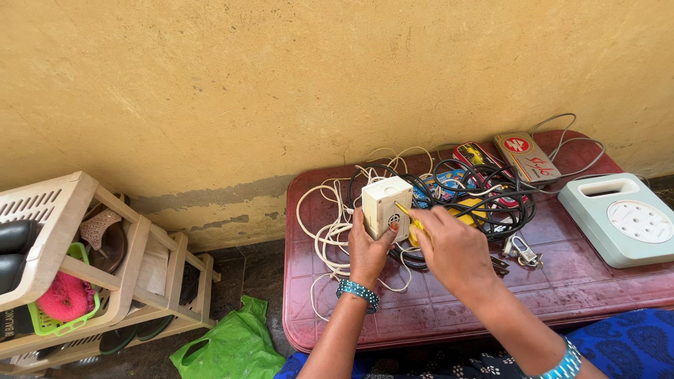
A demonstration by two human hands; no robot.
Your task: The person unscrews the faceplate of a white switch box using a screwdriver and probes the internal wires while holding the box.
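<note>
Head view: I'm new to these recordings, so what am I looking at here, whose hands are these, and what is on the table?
There is no machine: the single picture comes from a camera worn on a person's head, looking down at their own bare hands. The left hand grips a small cream plastic box upright. The right hand holds a yellow-handled screwdriver against the box's side. They work over a maroon table by a yellow wall. On it lie tangled white and black cables, a pale green extension reel and a flat tin case. A shoe rack stands left.
</note>
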